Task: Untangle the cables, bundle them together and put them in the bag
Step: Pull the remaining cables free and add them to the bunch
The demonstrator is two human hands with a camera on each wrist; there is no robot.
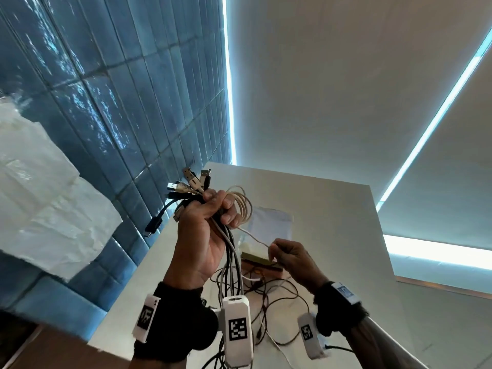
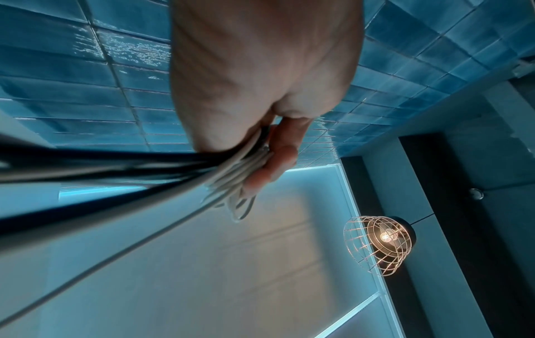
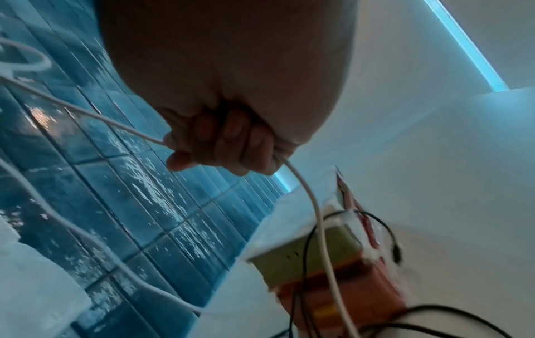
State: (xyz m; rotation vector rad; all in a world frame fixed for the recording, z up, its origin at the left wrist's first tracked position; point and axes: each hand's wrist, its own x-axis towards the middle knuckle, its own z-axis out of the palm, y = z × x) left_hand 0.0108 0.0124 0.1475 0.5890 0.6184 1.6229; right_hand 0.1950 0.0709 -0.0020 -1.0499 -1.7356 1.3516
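My left hand [image 1: 213, 217] is raised above the table and grips a bundle of cables [image 1: 231, 251], black and white, with several USB plugs [image 1: 191, 179] sticking out above the fist. A white cable is wound in loops [image 1: 243, 206] around that bundle. In the left wrist view my left hand [image 2: 260, 160] clamps the white and black strands [image 2: 228, 173]. My right hand [image 1: 282, 255] pinches the free run of the white cable [image 1: 255, 237]; in the right wrist view my right hand [image 3: 222, 148] has curled fingers around that cable [image 3: 315, 205]. A clear plastic bag [image 1: 269, 225] lies on the table beyond the hands.
Loose black and red cables [image 1: 279, 296] lie tangled on the white table [image 1: 332, 209]. A stack of small boxes [image 1: 261, 261] stands by the bag. A blue tiled wall [image 1: 119, 102] runs along the left, with white paper [image 1: 40, 195] hanging there. A wire cage lamp [image 2: 382, 242] glows.
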